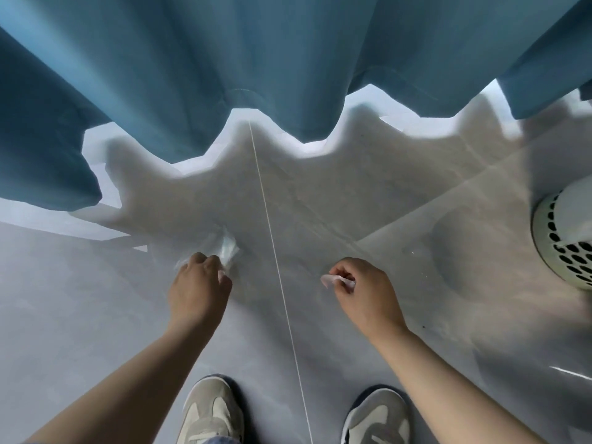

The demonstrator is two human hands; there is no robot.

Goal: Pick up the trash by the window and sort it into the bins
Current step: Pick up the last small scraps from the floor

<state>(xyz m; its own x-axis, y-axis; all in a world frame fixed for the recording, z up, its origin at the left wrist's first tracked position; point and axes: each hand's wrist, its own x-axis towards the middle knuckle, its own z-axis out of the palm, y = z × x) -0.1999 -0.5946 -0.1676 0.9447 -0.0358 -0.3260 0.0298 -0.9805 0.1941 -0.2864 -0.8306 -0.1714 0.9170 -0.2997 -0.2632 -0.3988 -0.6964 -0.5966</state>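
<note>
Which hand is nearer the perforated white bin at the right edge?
Right. The right hand, pinching a small pale scrap, is between the floor's grout line and the bin, still apart from it. The left hand, gripping clear plastic wrap, is across that line, farther away.

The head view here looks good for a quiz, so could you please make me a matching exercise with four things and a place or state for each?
Things:
1. clear plastic wrapper
2. small white scrap
3. blue curtain
4. perforated white bin

Places or states:
A. hanging above the floor
B. at the right edge
C. pinched in the right hand
D. gripped by the left hand

Pairs: 1-D, 2-C, 3-A, 4-B
</note>
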